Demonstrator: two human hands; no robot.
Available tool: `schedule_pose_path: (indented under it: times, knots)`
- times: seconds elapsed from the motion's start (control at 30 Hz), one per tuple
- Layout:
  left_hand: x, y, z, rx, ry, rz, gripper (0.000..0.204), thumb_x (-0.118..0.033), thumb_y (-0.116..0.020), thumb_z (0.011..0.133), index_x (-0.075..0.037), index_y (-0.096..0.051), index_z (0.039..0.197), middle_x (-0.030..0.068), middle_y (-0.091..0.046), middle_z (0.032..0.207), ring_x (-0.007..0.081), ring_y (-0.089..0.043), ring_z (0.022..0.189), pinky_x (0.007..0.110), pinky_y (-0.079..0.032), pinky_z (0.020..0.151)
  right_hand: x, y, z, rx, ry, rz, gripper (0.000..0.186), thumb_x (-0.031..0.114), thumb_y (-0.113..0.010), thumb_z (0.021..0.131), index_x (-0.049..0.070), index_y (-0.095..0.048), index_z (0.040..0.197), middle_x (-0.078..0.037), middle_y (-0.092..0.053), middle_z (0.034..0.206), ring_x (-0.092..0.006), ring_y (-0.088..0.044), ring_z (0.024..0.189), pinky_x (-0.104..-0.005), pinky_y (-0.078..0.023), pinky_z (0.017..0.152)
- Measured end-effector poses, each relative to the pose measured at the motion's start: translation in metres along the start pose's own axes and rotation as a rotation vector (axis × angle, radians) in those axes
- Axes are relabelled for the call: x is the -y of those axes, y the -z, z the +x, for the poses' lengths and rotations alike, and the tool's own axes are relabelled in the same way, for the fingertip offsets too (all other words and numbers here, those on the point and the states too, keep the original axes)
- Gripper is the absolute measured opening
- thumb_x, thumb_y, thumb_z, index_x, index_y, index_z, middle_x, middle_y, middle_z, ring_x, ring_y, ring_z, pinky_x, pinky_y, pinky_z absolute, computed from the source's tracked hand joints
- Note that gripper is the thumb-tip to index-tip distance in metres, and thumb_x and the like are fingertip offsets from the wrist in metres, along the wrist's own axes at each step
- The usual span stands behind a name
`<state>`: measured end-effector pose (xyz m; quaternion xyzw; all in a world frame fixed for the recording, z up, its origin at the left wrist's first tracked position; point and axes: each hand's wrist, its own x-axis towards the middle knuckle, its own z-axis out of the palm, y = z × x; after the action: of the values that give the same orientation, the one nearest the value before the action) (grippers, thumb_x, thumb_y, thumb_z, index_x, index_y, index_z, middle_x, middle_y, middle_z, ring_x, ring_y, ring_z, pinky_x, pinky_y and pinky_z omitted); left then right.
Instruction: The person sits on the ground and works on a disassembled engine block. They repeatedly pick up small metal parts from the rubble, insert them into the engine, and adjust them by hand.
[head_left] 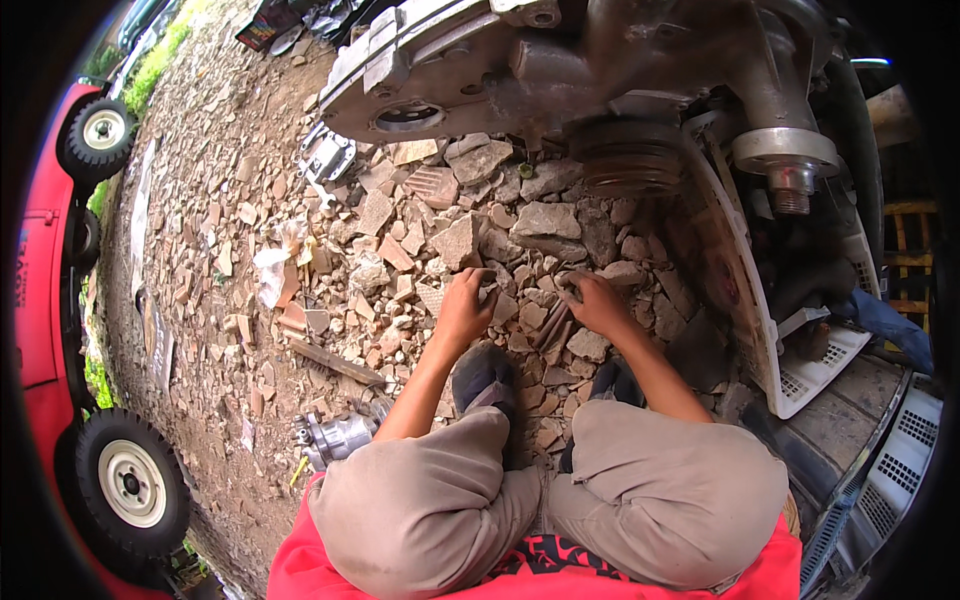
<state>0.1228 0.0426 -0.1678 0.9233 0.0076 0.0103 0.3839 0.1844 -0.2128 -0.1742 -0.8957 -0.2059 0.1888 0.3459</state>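
My left hand is closed low over the rubble, fingers curled inward just ahead of my left shoe. Facing it across a short gap, my right hand is also closed, its fingertips dark with dirt. Whatever lies in either grip, if anything, is too small or hidden to make out. Broken stones and tile pieces surround both hands. Above and beyond them looms a large greasy metal engine assembly, with a grooved pulley and a threaded shaft end.
A white plastic crate leans on the right. Beside my left leg sits a silver metal part, near a wooden strip. Another metal part lies under the engine's left side. A red vehicle stands far left.
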Motion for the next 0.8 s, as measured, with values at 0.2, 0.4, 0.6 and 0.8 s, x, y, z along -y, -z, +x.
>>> schedule_pose_path:
  times: [0.2, 0.4, 0.6, 0.8]
  knots:
    - [0.001, -0.018, -0.003, 0.092, -0.013, -0.001, 0.036, -0.009, -0.068, 0.079, -0.005, -0.061, 0.114, 0.0149, -0.061, 0.111, 0.0349, -0.055, 0.108, 0.042, -0.044, 0.093, 0.001, -0.019, -0.004, -0.18, 0.08, -0.05, 0.029, 0.006, -0.058, 0.086, 0.003, -0.061, 0.115, -0.018, -0.057, 0.116, -0.0394, -0.057, 0.107, -0.0445, -0.049, 0.09]
    - [0.001, -0.034, 0.03, -0.108, -0.277, 0.414, 0.033, -0.017, -0.065, 0.082, -0.005, -0.06, 0.112, 0.0104, -0.058, 0.113, 0.0272, -0.053, 0.111, 0.039, -0.04, 0.094, -0.014, -0.027, 0.002, -0.256, 0.074, -0.017, 0.027, 0.013, -0.057, 0.091, 0.002, -0.058, 0.116, -0.02, -0.056, 0.117, -0.0418, -0.056, 0.107, -0.0466, -0.048, 0.088]
    - [0.012, -0.043, 0.041, 0.008, -0.229, 0.448, 0.027, -0.018, -0.064, 0.082, -0.005, -0.061, 0.106, 0.0091, -0.06, 0.099, 0.0266, -0.054, 0.103, 0.039, -0.042, 0.086, -0.007, -0.012, 0.003, -0.171, 0.024, 0.045, 0.03, 0.019, -0.059, 0.092, -0.001, -0.059, 0.115, -0.02, -0.058, 0.118, -0.0408, -0.056, 0.11, -0.0459, -0.048, 0.09]
    - [0.011, -0.05, 0.03, -0.138, -0.188, 0.358, 0.021, -0.02, -0.063, 0.084, -0.007, -0.066, 0.1, 0.0088, -0.061, 0.096, 0.0269, -0.054, 0.102, 0.039, -0.042, 0.085, -0.004, -0.01, 0.007, -0.252, 0.054, 0.026, 0.024, 0.018, -0.06, 0.092, 0.003, -0.06, 0.111, -0.019, -0.061, 0.111, -0.0404, -0.058, 0.105, -0.0457, -0.048, 0.087]
